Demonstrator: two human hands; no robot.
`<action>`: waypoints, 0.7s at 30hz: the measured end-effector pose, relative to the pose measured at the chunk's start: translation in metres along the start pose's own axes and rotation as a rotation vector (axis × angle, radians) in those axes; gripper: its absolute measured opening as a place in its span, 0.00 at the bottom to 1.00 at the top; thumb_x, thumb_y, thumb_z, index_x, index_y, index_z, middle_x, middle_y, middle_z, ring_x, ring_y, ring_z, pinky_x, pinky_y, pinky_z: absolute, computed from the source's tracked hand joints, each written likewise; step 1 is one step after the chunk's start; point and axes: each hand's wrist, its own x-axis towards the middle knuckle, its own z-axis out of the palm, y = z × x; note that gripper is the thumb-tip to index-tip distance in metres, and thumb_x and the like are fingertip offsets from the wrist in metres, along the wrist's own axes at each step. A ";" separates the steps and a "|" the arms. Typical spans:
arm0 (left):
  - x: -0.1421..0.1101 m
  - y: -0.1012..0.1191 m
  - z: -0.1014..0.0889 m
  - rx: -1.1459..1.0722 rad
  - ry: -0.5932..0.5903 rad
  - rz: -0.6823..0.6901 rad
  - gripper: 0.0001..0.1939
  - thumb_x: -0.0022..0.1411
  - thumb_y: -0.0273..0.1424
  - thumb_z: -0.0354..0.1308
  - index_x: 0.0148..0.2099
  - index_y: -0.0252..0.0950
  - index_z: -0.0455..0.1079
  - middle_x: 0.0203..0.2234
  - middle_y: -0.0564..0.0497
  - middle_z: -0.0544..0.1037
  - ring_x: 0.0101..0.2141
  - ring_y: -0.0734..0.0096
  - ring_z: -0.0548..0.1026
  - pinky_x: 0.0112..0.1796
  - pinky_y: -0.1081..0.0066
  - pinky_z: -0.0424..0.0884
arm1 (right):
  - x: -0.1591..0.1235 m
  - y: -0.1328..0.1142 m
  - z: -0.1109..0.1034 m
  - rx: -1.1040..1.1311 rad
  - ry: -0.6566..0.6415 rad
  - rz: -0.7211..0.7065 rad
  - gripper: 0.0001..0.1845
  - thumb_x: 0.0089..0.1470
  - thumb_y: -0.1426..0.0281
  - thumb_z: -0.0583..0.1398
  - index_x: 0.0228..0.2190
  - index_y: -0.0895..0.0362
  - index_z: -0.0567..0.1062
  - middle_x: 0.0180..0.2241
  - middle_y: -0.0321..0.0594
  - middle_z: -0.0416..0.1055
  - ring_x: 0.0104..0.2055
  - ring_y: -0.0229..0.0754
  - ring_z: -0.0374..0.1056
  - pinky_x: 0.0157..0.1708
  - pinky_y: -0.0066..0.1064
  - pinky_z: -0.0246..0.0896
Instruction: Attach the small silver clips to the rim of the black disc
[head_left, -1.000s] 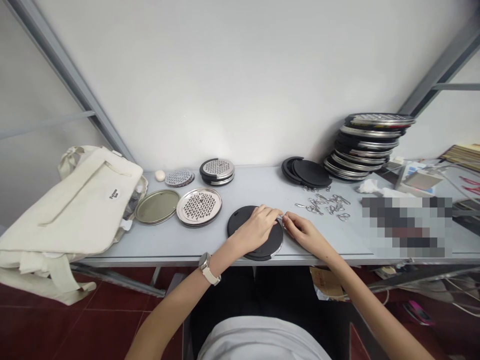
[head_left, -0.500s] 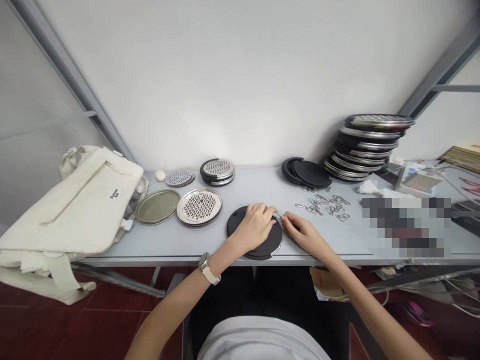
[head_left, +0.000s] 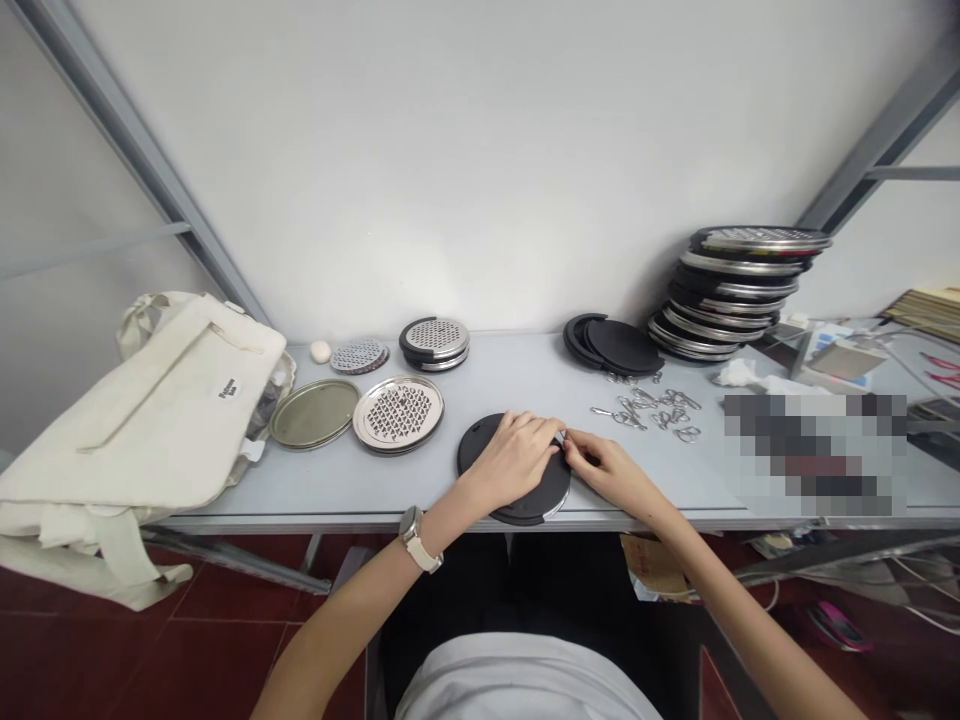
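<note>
Round matte-black disc [head_left: 541, 488], seemingly plastic, laid near front edge of grey tabletop [head_left: 300, 490], presumably steadied under left hand [head_left: 517, 455]; finger grip there cannot be told. Thin silvery metal piece [head_left: 563, 437], mostly hidden, pinched at disc's rim by fingertips of right hand [head_left: 604, 466], likely for control.

Black disc [head_left: 538, 498] partly hidden by left hand [head_left: 516, 455], pixelated patch [head_left: 817, 450] unreadable
</note>
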 end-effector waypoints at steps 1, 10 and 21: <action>0.000 0.000 0.000 0.000 -0.004 -0.002 0.11 0.69 0.26 0.46 0.52 0.34 0.61 0.44 0.47 0.74 0.47 0.63 0.69 0.50 0.63 0.60 | 0.000 -0.001 0.000 -0.001 0.002 -0.002 0.15 0.62 0.64 0.48 0.25 0.55 0.62 0.22 0.32 0.61 0.25 0.38 0.56 0.27 0.29 0.52; 0.000 -0.002 0.001 -0.009 -0.016 0.027 0.13 0.69 0.23 0.44 0.53 0.34 0.62 0.44 0.47 0.74 0.47 0.63 0.69 0.50 0.63 0.59 | -0.002 -0.003 -0.001 0.059 0.042 0.008 0.16 0.61 0.61 0.50 0.27 0.56 0.69 0.23 0.36 0.68 0.26 0.40 0.61 0.28 0.30 0.57; 0.000 -0.001 -0.001 -0.012 -0.015 0.024 0.13 0.68 0.23 0.43 0.52 0.34 0.63 0.45 0.47 0.73 0.48 0.63 0.68 0.50 0.63 0.59 | -0.001 0.003 0.003 0.086 0.041 0.027 0.18 0.63 0.59 0.49 0.24 0.55 0.61 0.22 0.32 0.59 0.25 0.37 0.55 0.27 0.29 0.52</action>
